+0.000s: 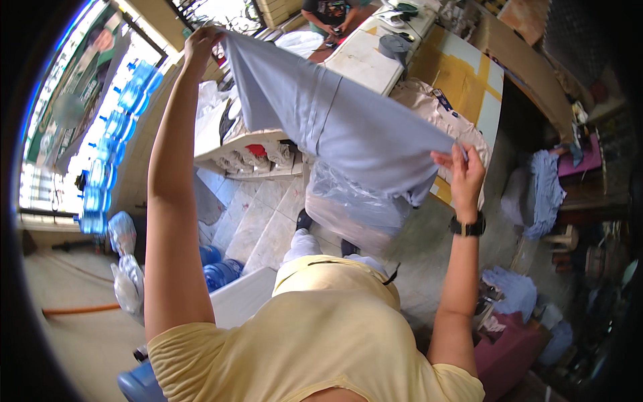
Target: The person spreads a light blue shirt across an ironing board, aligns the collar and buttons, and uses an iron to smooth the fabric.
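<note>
A pale tiled floor (264, 221) spreads below, with a long white desk (365, 60) beyond it at the top of the view, where another person sits handling something small. On the desk lies a grey roll of tape (395, 45), and a beige garment (439, 110) drapes off its near end.

A grey-blue cloth (335, 120) hangs stretched in the air between the person's two raised arms, above the floor and in front of the desk, with a seam running down its middle. Under it sits a bulging clear plastic bag (348, 204).

The left hand (201, 43) is lifted high, its fingers closed around the cloth's upper corner. The right hand (462, 171) is lower, pinching the opposite edge between thumb and fingers; a black watch (467, 228) circles that wrist.

Blue water bottles (218, 268) stand on the floor to the left.
</note>
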A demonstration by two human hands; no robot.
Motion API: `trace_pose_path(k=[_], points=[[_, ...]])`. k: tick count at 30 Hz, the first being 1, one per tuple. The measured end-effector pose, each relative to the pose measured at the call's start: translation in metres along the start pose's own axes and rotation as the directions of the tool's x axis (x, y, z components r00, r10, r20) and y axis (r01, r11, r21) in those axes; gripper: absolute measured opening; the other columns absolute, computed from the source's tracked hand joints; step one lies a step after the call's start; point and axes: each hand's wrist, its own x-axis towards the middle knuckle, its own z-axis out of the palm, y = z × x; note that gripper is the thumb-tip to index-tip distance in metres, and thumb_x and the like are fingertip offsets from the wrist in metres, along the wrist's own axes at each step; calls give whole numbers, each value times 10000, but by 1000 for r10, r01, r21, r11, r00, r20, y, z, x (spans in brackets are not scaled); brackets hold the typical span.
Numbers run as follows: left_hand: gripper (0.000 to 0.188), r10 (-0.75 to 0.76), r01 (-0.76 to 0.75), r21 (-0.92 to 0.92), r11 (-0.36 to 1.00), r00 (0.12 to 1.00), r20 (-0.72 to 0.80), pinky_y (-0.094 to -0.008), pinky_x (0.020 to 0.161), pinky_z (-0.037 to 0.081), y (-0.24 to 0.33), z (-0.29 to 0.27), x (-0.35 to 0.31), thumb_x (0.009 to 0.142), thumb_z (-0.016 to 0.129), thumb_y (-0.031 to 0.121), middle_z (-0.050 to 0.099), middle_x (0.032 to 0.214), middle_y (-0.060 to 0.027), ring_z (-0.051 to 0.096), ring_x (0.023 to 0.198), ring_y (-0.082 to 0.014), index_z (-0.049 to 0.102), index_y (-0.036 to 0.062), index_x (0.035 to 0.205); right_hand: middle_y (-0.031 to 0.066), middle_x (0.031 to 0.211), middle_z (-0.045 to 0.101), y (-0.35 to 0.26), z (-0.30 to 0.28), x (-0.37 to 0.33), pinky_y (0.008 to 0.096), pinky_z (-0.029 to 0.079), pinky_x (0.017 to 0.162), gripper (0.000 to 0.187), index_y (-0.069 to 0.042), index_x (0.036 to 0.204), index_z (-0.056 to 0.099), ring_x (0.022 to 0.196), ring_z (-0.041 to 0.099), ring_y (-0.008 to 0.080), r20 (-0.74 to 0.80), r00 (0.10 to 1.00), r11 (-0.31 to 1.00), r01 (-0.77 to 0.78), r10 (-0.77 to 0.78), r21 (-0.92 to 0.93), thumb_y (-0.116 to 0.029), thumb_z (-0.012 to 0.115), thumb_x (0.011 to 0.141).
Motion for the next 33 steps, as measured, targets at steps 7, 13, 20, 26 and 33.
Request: trace_pose_path(k=[7, 13, 20, 26, 33], points=[[242, 85, -65, -148, 987, 987, 137, -340, 1014, 493, -41, 119, 182, 996, 516, 87, 645, 1131, -188, 645, 1042, -245, 577, -113, 1120, 161, 1004, 692, -21, 17, 89, 306, 510, 928, 219, 32, 1091, 575, 970, 689, 217, -303, 938, 979, 123, -168, -161, -165, 563, 995], [172, 248, -166, -457, 874, 961, 126, -298, 904, 518, -76, 100, 263, 970, 569, 93, 645, 1024, -96, 625, 977, -180, 621, -21, 1087, 113, 1032, 673, -59, 69, 100, 268, 515, 876, 236, 68, 1111, 617, 962, 678, 180, -337, 838, 895, 343, -428, -285, -123, 596, 974], [266, -33, 214, -519, 828, 942, 335, -371, 1075, 439, -197, 32, 152, 996, 530, 147, 606, 1190, -179, 581, 1154, -232, 563, -76, 1139, 100, 1031, 690, 11, 177, 19, 301, 512, 857, 124, -6, 953, 688, 959, 633, 156, -311, 945, 978, 34, -98, -204, -90, 599, 933], [270, -512, 621, -357, 698, 781, 358, -382, 944, 504, -405, -13, 70, 999, 525, 155, 605, 1141, -159, 607, 1045, -236, 531, -18, 1206, 66, 893, 709, 208, 259, -51, 225, 524, 743, 113, 12, 927, 701, 778, 636, 89, -465, 760, 889, -358, 455, 284, 19, 728, 818], [421, -203, 206, 397, 894, 978, -50, -361, 759, 509, -431, 9, -54, 882, 677, 211, 579, 1075, -182, 620, 880, -247, 507, -47, 1168, 77, 957, 588, 265, 296, -71, 305, 541, 713, 333, -30, 983, 540, 772, 597, 165, -570, 546, 780, -528, 614, 336, 99, 706, 724]])
